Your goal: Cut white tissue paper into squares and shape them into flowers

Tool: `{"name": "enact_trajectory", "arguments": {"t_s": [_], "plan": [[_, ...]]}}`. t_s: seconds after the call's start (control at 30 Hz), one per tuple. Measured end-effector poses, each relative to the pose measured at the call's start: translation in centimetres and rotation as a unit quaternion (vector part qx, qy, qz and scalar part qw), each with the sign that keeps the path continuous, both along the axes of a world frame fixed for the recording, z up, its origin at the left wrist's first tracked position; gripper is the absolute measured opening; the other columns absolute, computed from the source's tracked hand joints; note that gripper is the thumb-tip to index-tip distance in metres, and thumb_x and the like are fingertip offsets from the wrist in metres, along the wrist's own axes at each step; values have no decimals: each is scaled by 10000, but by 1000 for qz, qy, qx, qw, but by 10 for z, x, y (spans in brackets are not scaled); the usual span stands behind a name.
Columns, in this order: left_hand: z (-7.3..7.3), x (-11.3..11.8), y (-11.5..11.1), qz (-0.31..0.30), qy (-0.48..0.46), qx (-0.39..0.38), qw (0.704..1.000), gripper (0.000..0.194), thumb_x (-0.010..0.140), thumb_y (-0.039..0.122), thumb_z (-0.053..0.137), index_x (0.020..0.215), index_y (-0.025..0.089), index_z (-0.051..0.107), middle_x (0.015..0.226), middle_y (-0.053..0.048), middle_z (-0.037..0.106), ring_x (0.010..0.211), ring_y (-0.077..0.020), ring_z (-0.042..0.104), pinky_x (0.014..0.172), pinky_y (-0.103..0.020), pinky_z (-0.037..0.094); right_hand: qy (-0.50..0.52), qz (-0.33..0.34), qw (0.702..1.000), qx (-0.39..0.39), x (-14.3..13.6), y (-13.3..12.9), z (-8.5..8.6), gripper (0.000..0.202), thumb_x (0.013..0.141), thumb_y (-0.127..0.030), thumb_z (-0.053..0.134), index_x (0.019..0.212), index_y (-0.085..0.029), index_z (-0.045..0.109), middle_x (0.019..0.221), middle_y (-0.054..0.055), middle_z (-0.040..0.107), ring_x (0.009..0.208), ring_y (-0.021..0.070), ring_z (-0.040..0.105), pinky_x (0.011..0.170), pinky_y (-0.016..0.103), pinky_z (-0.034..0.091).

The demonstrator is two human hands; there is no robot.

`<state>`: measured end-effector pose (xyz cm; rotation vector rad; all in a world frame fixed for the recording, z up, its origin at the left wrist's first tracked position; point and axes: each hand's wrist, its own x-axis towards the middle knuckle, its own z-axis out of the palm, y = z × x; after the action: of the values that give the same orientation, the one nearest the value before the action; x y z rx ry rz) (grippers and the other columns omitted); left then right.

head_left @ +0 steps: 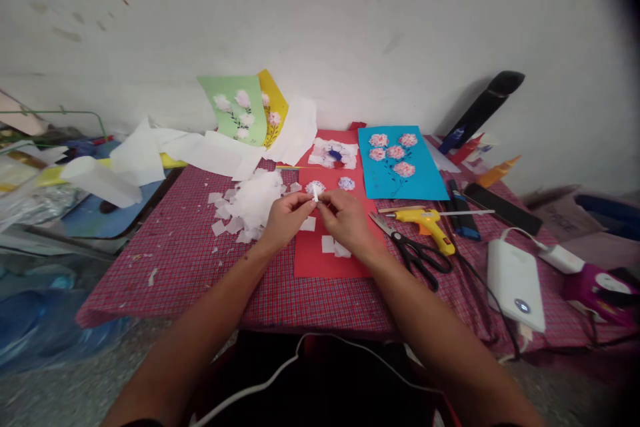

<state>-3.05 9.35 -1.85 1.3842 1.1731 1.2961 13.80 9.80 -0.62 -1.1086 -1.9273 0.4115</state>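
Observation:
My left hand (289, 215) and my right hand (346, 219) meet above a red sheet of card (330, 265). Pinched between the fingertips of both is a small twisted piece of white tissue paper (315, 193). Just behind it on the card lies a white paper flower with purple-tinged edges (315, 185), partly hidden by the fingers. A second such flower (347, 183) sits to its right. Loose white paper squares (328, 244) rest on the card below my hands. Left of my left hand spreads a heap of cut white paper squares (253, 203).
Right of the card are black-handled scissors (417, 250), a yellow glue gun (425, 223) and a white power bank (516, 283). A blue card with pink flowers (403, 163) lies behind them. A paint-stained paper (334, 155) is at the back; a green flower card (237, 110) leans on the wall.

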Motion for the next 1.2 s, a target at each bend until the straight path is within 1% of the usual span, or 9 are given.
{"name": "enact_trajectory", "arguments": {"t_s": [0.17, 0.33, 0.47, 0.57, 0.7, 0.87, 1.0, 1.2], "plan": [[-1, -1, 0, 1, 22, 17, 1000, 239, 852, 391, 689, 916, 168, 748, 849, -36, 723, 779, -155, 622, 709, -270, 484, 12, 3, 1000, -14, -1, 0, 0, 133, 930, -216, 553, 886, -222, 678, 861, 63, 704, 829, 220, 631, 750, 338, 434], [0, -1, 1, 4, 29, 12, 999, 233, 845, 388, 691, 895, 164, 728, 821, -29, 703, 756, -149, 613, 705, -270, 484, 26, 4, 999, -41, -2, 0, 1, 143, 931, -228, 555, 867, -233, 683, 858, 53, 705, 823, 213, 631, 750, 331, 434], [2, 0, 1, -20, 10, 14, 1000, 195, 804, 328, 722, 900, 163, 687, 853, -31, 695, 778, -148, 624, 736, -274, 495, 42, 13, 997, -57, -2, 1, 3, 138, 922, -216, 554, 849, -228, 671, 848, 44, 693, 812, 204, 621, 742, 324, 426], [3, 0, 1, -31, 8, 12, 999, 198, 776, 298, 735, 900, 163, 661, 871, -38, 690, 797, -155, 637, 755, -287, 506, 68, 25, 994, -84, -2, 2, 4, 132, 917, -230, 563, 823, -226, 654, 815, 26, 673, 780, 190, 605, 724, 313, 421], [2, 0, 1, -34, 5, 9, 999, 240, 748, 293, 764, 907, 167, 637, 875, -32, 679, 798, -156, 635, 761, -293, 511, 90, 41, 987, -125, -1, 3, 5, 147, 902, -252, 576, 769, -219, 631, 763, 4, 643, 733, 171, 575, 680, 292, 404], [1, 0, 1, -50, -42, -11, 998, 254, 767, 319, 764, 930, 152, 663, 889, -44, 698, 823, -159, 641, 801, -308, 510, 114, 56, 978, -167, 0, 3, 8, 177, 895, -276, 574, 734, -212, 612, 699, -14, 607, 660, 151, 520, 628, 275, 373], [2, 0, 1, -37, -40, -21, 998, 243, 783, 344, 752, 917, 151, 689, 859, -33, 700, 770, -139, 620, 739, -276, 489, 119, 58, 974, -182, 0, 2, 11, 216, 899, -310, 566, 708, -212, 588, 642, -26, 561, 617, 145, 481, 601, 274, 352], [2, 1, 1, -13, -18, -27, 999, 217, 800, 369, 729, 851, 162, 691, 757, -2, 662, 661, -116, 565, 638, -252, 457, 132, 53, 970, -197, -1, 2, 11, 248, 877, -326, 576, 662, -215, 525, 624, -33, 514, 592, 134, 431, 568, 268, 335]]}}
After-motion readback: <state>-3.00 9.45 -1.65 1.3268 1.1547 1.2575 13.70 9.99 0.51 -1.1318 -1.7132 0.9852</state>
